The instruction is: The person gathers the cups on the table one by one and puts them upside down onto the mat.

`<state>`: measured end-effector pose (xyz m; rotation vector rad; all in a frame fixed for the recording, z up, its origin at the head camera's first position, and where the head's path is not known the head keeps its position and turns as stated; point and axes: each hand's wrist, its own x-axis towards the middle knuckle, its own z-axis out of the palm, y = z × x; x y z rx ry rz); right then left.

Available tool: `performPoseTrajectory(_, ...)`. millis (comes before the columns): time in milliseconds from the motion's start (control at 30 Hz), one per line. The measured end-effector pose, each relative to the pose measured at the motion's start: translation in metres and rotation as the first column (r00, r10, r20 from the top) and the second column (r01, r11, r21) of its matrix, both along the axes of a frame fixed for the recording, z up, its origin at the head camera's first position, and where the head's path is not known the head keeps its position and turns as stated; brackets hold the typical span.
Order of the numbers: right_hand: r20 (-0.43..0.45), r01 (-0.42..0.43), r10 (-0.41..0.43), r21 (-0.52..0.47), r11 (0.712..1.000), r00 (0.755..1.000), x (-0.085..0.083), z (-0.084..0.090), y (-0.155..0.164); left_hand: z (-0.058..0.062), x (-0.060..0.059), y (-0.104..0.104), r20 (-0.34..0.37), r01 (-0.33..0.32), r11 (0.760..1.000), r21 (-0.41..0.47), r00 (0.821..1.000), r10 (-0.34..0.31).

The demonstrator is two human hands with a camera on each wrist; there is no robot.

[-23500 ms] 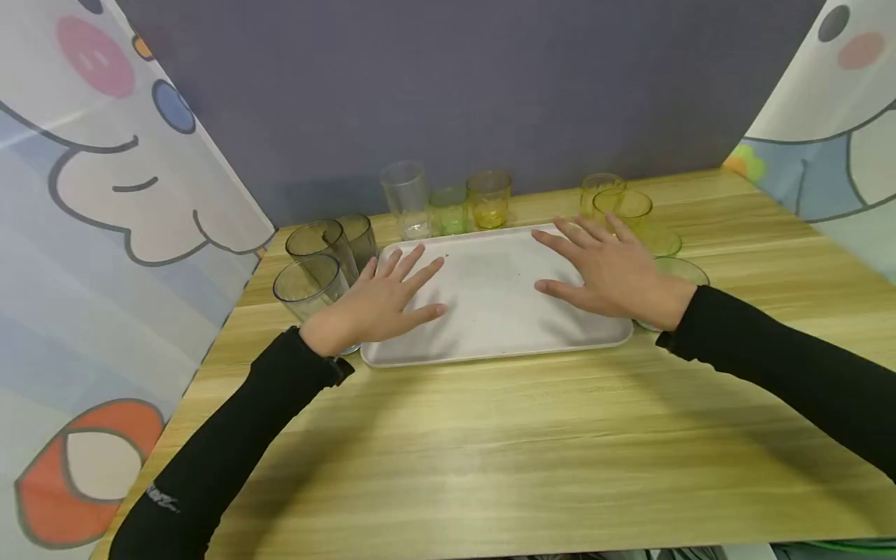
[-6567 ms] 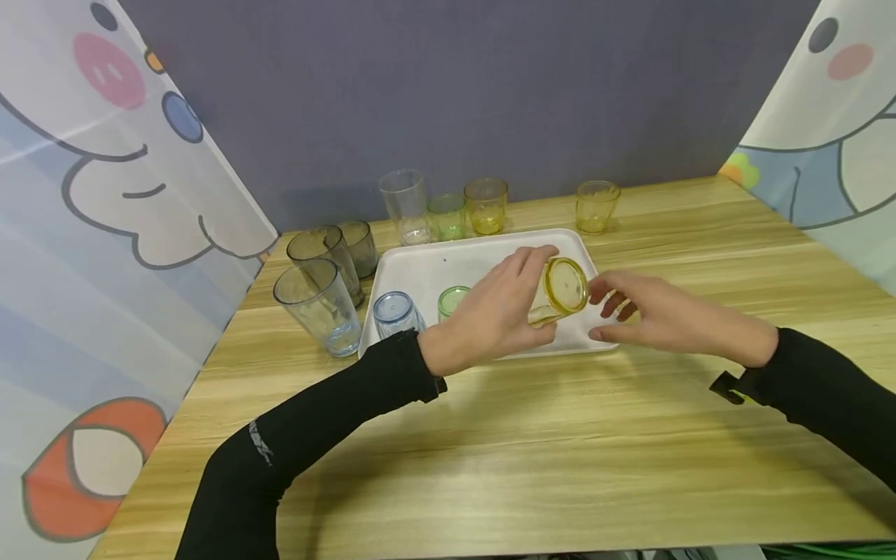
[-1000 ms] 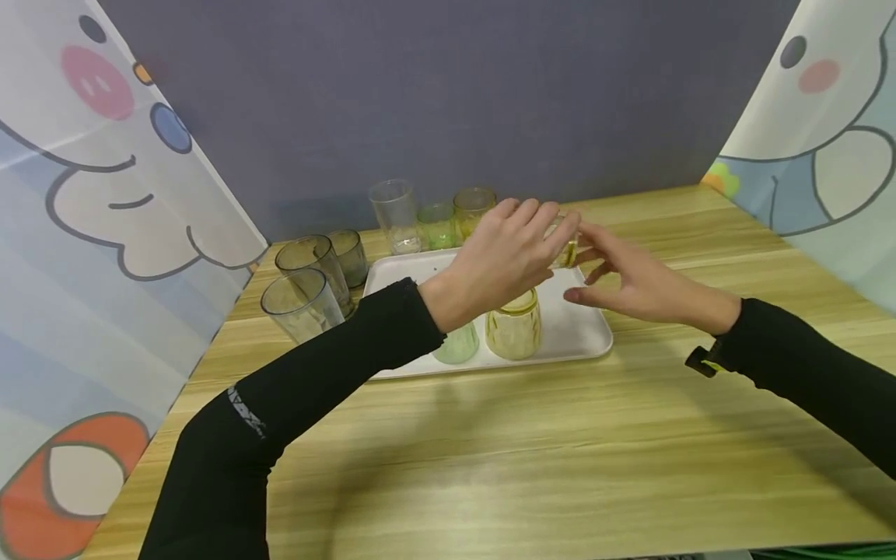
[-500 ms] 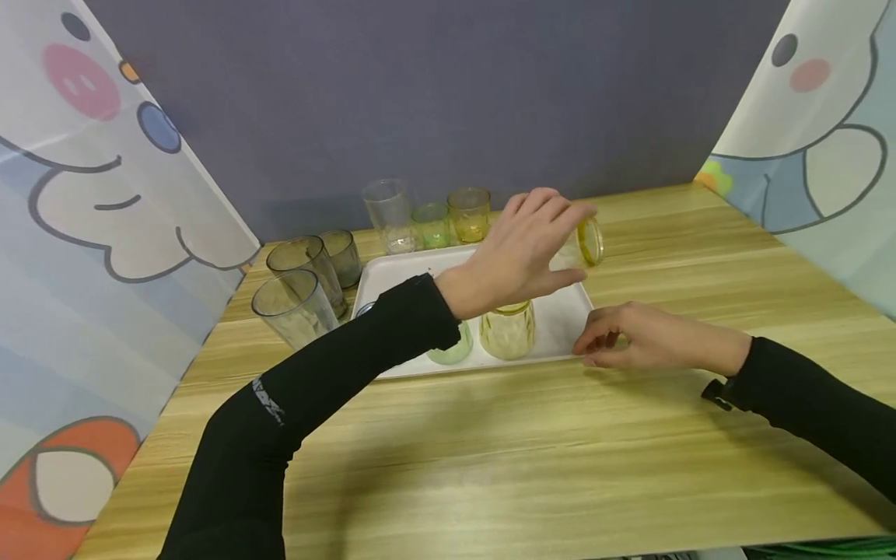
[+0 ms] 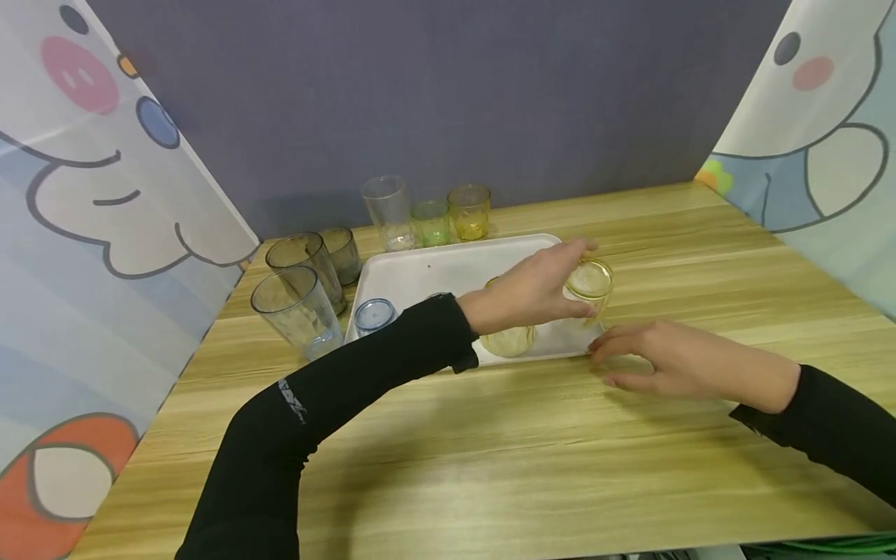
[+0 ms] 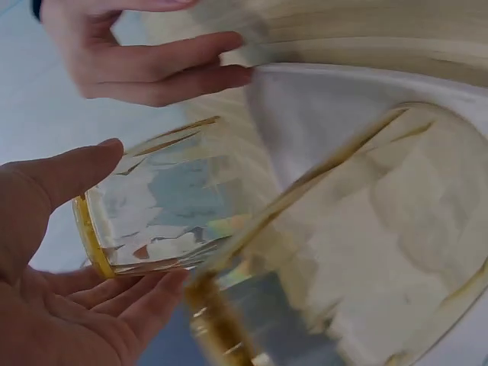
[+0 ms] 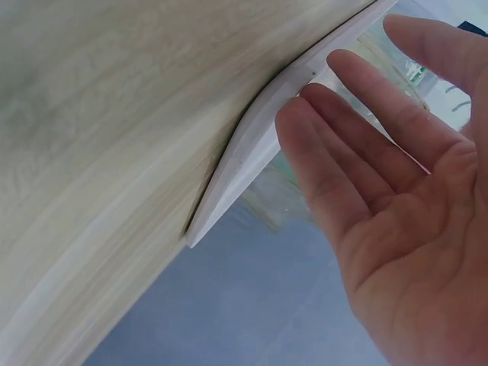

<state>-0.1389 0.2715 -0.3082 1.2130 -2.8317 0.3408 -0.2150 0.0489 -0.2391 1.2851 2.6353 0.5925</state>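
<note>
From the head we look forward and down across the white tray (image 5: pixel 448 268) (both hands included). Each wrist view sits close against its own palm; all three share the tray (image 6: pixel 320 114) (image 7: pixel 252 152) corner between the hands.

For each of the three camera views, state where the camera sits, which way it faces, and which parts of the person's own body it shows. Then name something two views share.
Head: worn on the head, facing forward and down at the white tray; both black sleeves and both hands show.
Left wrist: beside the left hand, facing the yellow glass it holds; the other hand's fingers show at top.
Right wrist: under the right hand, facing the tray's corner.
Shared: all three show the tray.
</note>
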Motion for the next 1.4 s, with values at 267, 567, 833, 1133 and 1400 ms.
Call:
performPoseTrajectory(267, -0.009, 0.027, -0.027, -0.002, 1.0, 1.0, 0.002, 0.001, -0.003, -0.013, -0.005, 0.003, -0.161, 0.018, 0.992, -0.128, 0.986, -0.038)
performPoseTrajectory(567, 0.024, 0.049, -0.049, -0.003, 0.999, 0.998, 0.003, 0.002, -0.003, -0.02, -0.006, 0.003, -0.173, -0.029, 0.972, -0.233, 0.985, -0.012)
performPoseTrajectory(833, 0.022, 0.042, -0.041, -0.022, 0.999, 0.999, 0.002, 0.002, -0.002, -0.021, -0.003, 0.003, -0.19, -0.065, 0.96, -0.271, 0.982, 0.013)
performPoseTrajectory(1133, 0.042, 0.063, -0.062, -0.022, 0.998, 0.997, 0.002, 0.002, -0.002, -0.023, -0.005, 0.001, -0.184, -0.065, 0.956, -0.287, 0.983, 0.011)
performPoseTrajectory(1400, 0.016, 0.057, -0.056, -0.063, 0.996, 0.998, 0.0, -0.001, -0.002, -0.015, -0.004, -0.009, -0.169, -0.082, 0.967, -0.241, 0.985, 0.042)
